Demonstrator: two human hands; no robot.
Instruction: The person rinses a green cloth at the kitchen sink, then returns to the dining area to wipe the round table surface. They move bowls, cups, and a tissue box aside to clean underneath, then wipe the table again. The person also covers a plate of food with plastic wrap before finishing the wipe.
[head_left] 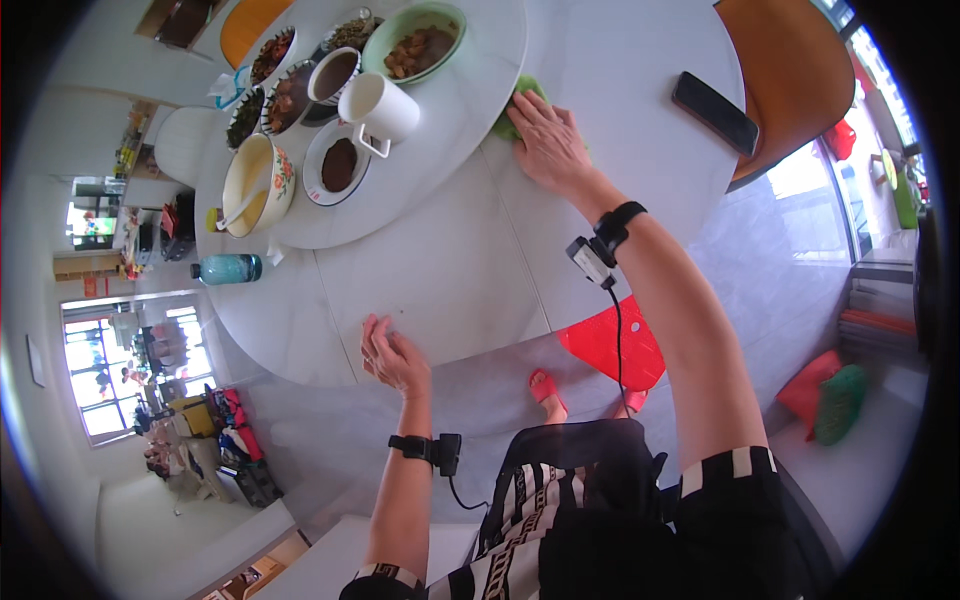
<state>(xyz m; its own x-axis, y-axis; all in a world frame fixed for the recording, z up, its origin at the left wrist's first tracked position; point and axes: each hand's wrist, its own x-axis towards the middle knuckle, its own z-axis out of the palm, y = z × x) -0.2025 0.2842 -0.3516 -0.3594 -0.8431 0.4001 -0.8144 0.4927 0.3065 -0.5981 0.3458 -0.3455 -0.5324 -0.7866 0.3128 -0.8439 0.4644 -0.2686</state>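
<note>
My right hand (pixel 548 142) presses a green cloth (pixel 533 88) onto the marble-patterned table (pixel 430 285), beside the raised round turntable (pixel 440 165). Most of the cloth lies hidden under the palm and fingers. At the table's near edge my left hand (pixel 395 358) rests with its fingers loosely bent and apart, and I see nothing in it. Left of the right hand, on the turntable, stand a white mug (pixel 380 108), a white bowl with dark brown food (pixel 338 165) and a pale green bowl of cooked chunks (pixel 418 50).
A flowered bowl with a spoon (pixel 262 190) and several other dishes crowd the turntable's left side. A teal bottle (pixel 228 269) lies by the left table edge. A black phone (pixel 715 112) lies at the right, near an orange chair (pixel 800 80). A red stool (pixel 618 345) stands below the table.
</note>
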